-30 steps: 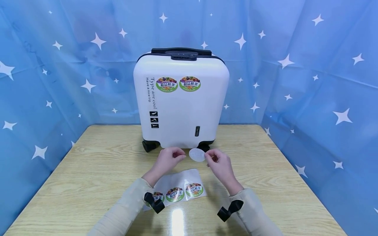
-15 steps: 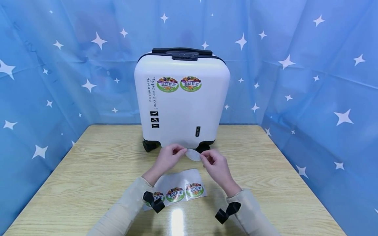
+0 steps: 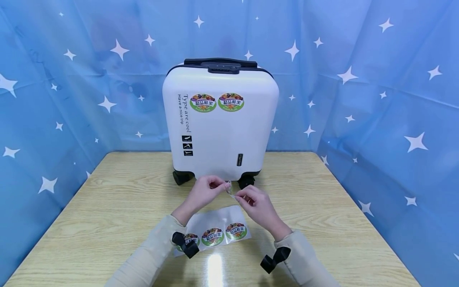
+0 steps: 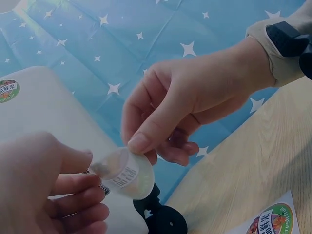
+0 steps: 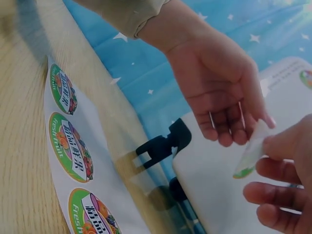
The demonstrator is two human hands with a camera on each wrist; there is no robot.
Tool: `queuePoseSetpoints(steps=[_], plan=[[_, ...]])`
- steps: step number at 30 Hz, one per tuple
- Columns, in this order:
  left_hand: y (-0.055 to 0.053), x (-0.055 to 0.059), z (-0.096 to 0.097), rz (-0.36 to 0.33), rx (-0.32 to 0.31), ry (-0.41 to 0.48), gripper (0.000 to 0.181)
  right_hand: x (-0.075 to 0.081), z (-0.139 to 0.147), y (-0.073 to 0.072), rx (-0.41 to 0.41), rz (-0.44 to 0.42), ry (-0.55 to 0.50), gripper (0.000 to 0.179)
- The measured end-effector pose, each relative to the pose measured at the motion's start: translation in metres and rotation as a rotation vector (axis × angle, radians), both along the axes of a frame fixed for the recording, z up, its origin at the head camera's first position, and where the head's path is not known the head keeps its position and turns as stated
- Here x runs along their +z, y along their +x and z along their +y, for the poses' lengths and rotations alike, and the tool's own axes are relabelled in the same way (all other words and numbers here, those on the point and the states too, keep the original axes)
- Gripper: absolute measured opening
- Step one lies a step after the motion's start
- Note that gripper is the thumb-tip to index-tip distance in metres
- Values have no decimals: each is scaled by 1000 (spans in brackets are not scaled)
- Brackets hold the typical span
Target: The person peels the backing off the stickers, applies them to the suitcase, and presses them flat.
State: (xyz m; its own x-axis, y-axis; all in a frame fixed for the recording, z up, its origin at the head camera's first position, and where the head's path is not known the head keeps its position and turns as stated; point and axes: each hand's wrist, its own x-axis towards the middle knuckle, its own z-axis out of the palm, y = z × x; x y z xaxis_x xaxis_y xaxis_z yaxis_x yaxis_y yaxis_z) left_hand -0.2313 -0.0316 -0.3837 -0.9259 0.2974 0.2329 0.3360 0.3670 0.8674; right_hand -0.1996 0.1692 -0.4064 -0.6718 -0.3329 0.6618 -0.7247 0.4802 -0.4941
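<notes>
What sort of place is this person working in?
Probably a makeshift recording booth: a blue fabric curtain printed with white stars hangs behind and beside a pale wood-grain table, where a white hard-shell suitcase stands upright.

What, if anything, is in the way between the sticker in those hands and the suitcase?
Nothing visible. The left hand and right hand hold the sticker just in front of the suitcase, near its lower edge. The sheet lies closer to the person, out of that path.
</notes>
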Motion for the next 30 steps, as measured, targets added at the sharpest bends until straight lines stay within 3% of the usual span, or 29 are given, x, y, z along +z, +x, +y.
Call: queuePoseSetpoints(steps=[16,23,30], plan=[[0,-2,-1,8,3,10,9,-2,-1,0,-11,-50,-7,7],[1,-3,-1,-9,15,8,9,2,-1,2,-88,-106,-25,5],[3,-4,-2,-3,-58,-20,8,4,-1,3,-162,-133,-72,9]])
